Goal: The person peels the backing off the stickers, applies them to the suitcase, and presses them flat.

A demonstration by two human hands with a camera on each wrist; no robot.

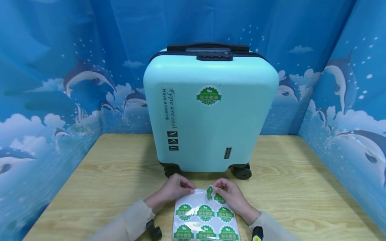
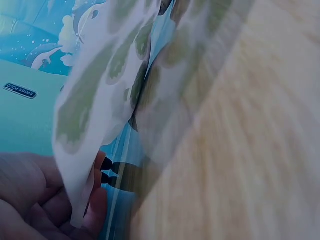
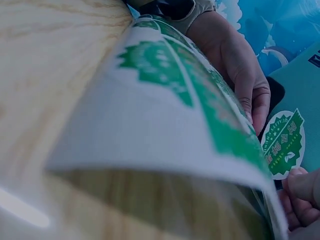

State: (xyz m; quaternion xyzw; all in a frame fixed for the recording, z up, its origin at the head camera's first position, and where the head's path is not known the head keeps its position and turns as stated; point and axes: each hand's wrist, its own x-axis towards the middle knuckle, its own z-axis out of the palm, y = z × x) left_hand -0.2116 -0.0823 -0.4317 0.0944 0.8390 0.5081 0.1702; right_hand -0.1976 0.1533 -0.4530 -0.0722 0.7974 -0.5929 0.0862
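Note:
My left hand [image 1: 174, 188] pinches the top edge of a white sheet of round green stickers [image 1: 189, 198] near its upper left corner. My right hand [image 1: 231, 195] holds one green sticker [image 1: 209, 192] between thumb and finger, at the sheet's top edge. In the right wrist view that sticker [image 3: 283, 142] stands up beside the sheet; whether an edge still clings cannot be told. The sheet [image 2: 82, 110] bends upward past the left hand [image 2: 35, 195] in the left wrist view. Behind both hands stands a mint-green suitcase [image 1: 208, 134] with a matching sticker [image 1: 209, 96] on its upper front.
The suitcase stands upright on black wheels [image 1: 242, 172] on a light wooden table [image 1: 301, 197]. Blue curtains with dolphins [image 1: 126, 30] enclose the back and sides. A black wrist device [image 1: 154, 230] is by the left sleeve, another [image 1: 257, 233] by the right.

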